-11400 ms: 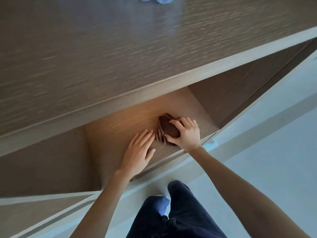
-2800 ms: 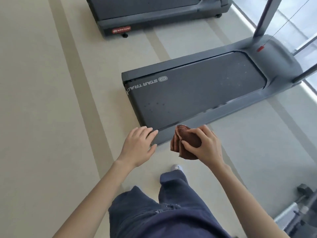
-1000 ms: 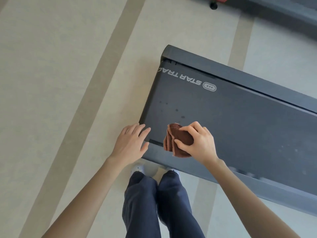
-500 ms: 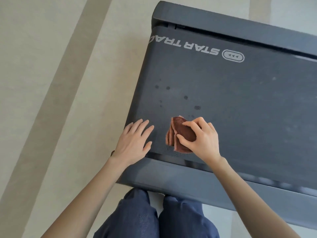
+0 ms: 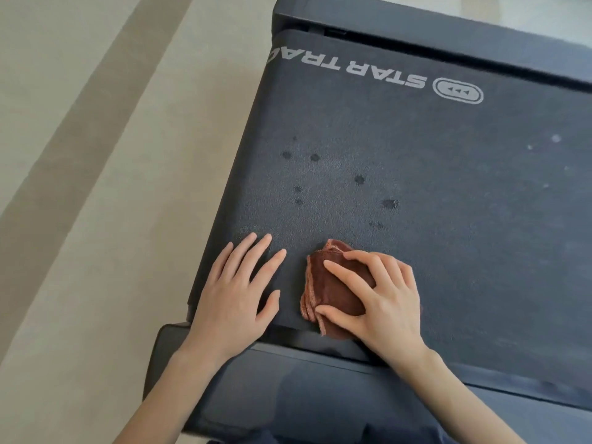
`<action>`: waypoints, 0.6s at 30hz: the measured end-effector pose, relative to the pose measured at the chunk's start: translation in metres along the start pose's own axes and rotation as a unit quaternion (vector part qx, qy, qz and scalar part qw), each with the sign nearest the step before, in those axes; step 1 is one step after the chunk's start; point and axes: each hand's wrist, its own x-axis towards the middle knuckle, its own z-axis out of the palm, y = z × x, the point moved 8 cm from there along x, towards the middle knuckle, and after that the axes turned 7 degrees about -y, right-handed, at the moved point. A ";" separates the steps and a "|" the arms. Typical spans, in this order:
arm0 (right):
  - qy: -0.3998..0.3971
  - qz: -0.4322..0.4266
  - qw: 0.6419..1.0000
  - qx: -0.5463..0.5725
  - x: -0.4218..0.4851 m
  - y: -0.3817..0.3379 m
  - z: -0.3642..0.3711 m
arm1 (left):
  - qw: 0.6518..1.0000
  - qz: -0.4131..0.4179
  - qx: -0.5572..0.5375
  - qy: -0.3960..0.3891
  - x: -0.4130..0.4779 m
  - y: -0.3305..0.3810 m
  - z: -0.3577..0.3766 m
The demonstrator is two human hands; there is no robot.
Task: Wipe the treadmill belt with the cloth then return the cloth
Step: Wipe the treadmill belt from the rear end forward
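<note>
The dark grey treadmill belt [image 5: 416, 193] fills the right of the view, with white lettering near its far end and several dark wet spots [image 5: 358, 179] in the middle. A folded brown cloth [image 5: 330, 288] lies on the belt's near edge. My right hand [image 5: 381, 299] holds the cloth against the belt, thumb under its near side and fingers curled over the top. My left hand [image 5: 238, 293] lies flat on the belt's near left corner with its fingers spread, holding nothing.
The treadmill's dark side rail [image 5: 320, 379] runs along the near edge below my hands, and another rail [image 5: 432, 36] borders the far side. Beige floor with a darker stripe [image 5: 96, 155] lies to the left.
I have leaned in closer over the belt. The cloth in my right hand has come down onto the belt surface, and my left hand has settled flat beside it.
</note>
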 end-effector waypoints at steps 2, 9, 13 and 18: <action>0.005 -0.002 1.000 0.010 0.008 -0.002 -0.001 | 1.000 0.002 -0.006 -0.006 -0.001 0.000 -0.001; 0.077 0.026 0.997 0.000 0.064 0.006 0.010 | 1.000 0.010 -0.013 0.013 -0.001 -0.002 0.001; 0.062 0.064 0.996 -0.010 0.078 0.010 0.009 | 1.000 0.013 -0.027 0.009 -0.002 -0.003 -0.001; 0.029 0.031 0.999 0.009 0.049 0.000 0.002 | 0.999 0.010 -0.031 0.022 -0.007 -0.008 -0.001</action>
